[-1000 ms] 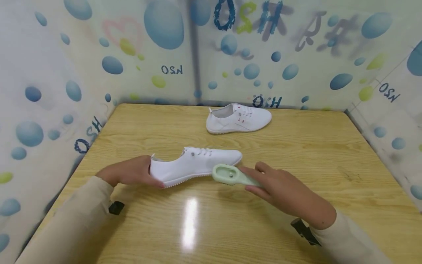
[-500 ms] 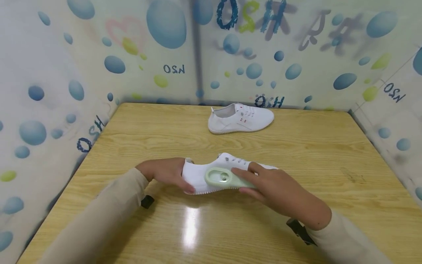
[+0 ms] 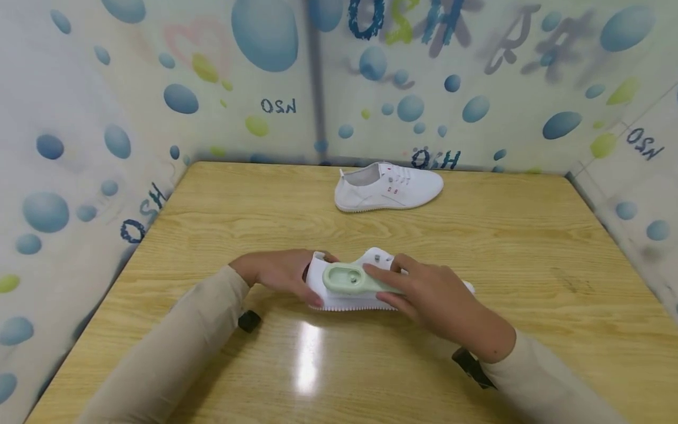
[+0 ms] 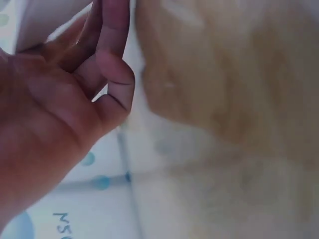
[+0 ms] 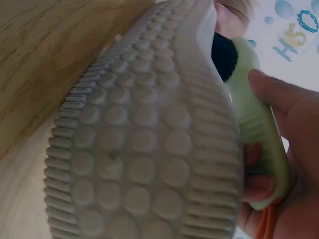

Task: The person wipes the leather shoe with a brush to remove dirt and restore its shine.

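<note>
My left hand [image 3: 283, 272] grips a white lace-up shoe [image 3: 365, 301] by its heel, with the toe pointing right. In the left wrist view, that hand's fingers [image 4: 115, 30] curl against a white surface. My right hand [image 3: 439, 300] holds a light green brush [image 3: 344, 279] by its handle, its head lying over the shoe's near side at the heel. Dark bristles [image 5: 225, 56] face the shoe in the right wrist view. There the studded sole [image 5: 142, 142] shows, tilted up off the wooden table. The right hand hides most of the toe.
A second white shoe [image 3: 392, 189] stands at the back of the wooden table [image 3: 254, 212], toe to the right. Walls with blue and green spots [image 3: 265, 35] close in the back and both sides. An orange loop [image 5: 268, 219] hangs from the brush handle.
My left hand has carried the shoe to the right, under the brush. The brush has gone from beside the toe to over the heel, shifting slightly left.
</note>
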Action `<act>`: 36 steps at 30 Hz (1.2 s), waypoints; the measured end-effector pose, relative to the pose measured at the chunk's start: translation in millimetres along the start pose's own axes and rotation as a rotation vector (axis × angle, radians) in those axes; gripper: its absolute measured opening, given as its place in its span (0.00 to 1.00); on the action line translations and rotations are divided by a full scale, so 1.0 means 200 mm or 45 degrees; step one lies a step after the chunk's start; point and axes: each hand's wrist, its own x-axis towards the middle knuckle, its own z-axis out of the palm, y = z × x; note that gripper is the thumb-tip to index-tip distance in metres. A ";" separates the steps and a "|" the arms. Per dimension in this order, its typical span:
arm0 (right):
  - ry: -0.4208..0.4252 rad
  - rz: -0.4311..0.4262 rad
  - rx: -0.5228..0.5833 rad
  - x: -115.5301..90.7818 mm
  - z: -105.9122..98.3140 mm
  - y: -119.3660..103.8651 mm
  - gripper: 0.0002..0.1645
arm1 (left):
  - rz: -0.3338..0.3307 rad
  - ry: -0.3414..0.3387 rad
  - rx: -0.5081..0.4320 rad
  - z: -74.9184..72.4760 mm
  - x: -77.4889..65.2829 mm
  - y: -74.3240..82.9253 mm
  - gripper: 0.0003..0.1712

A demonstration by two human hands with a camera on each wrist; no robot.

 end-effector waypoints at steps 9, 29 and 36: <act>-0.005 0.064 0.029 0.04 0.04 0.03 0.27 | -0.002 0.092 -0.127 0.01 -0.05 0.03 0.57; 0.245 -0.109 0.127 0.07 0.14 0.06 0.23 | -0.049 0.132 -0.124 0.03 0.01 0.01 0.44; 0.247 -0.119 0.171 0.07 0.13 0.07 0.23 | -0.071 0.130 -0.179 0.04 0.01 0.00 0.45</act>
